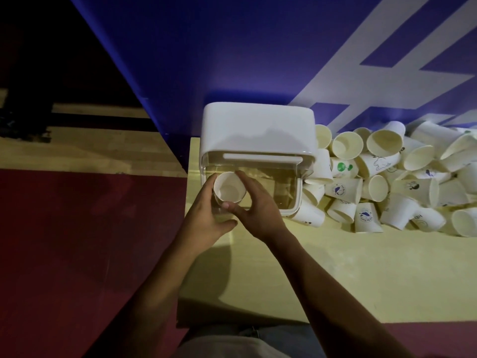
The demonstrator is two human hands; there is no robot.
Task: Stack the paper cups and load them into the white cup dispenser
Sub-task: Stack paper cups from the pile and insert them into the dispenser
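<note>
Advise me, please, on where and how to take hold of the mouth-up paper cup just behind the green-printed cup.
Probably pinch the mouth-up paper cup by its rim, coming from above: the mouth faces up and shows whole, while the green-printed cup and other loose cups crowd its wall, leaving little room for a side grasp.

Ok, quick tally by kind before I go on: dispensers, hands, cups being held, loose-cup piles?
White cup dispenser: 1
Hands: 2, left hand and right hand
Held cup: 1, gripped by both
Pile of loose cups: 1, cups too overlapped to count
Total: 5
</note>
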